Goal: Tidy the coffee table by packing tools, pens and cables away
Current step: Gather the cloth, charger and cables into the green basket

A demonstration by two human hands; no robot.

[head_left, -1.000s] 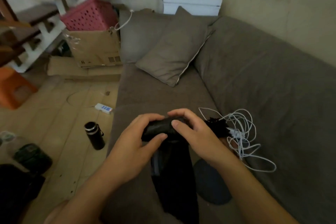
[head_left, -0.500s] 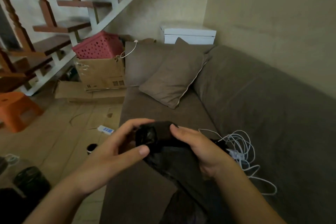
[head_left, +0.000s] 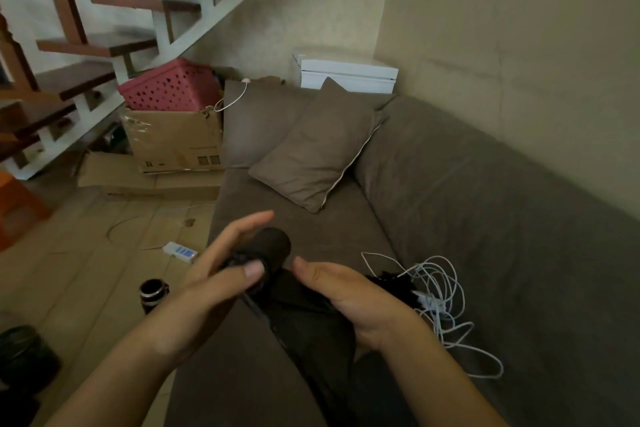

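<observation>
A black fabric pouch (head_left: 277, 250), rolled up at its top end, hangs over the sofa seat (head_left: 311, 232) in front of me. My left hand (head_left: 221, 274) pinches the rolled end, thumb in front and straight fingers behind. My right hand (head_left: 349, 298) grips the loose black fabric just below the roll, with its fingers hidden under the cloth. A tangled white cable (head_left: 440, 291) lies on the seat to the right of my right hand, with a small black item (head_left: 391, 282) at its near edge.
A brown cushion (head_left: 318, 149) leans in the sofa corner. On the floor to the left are a white power strip (head_left: 180, 251), a black flask (head_left: 152, 293), a cardboard box (head_left: 176, 142) with a pink basket (head_left: 169, 87), and an orange stool (head_left: 17, 204).
The view has tilted up. My left fingers have straightened behind the roll, and my right hand has slid off the roll down to the loose fabric.
</observation>
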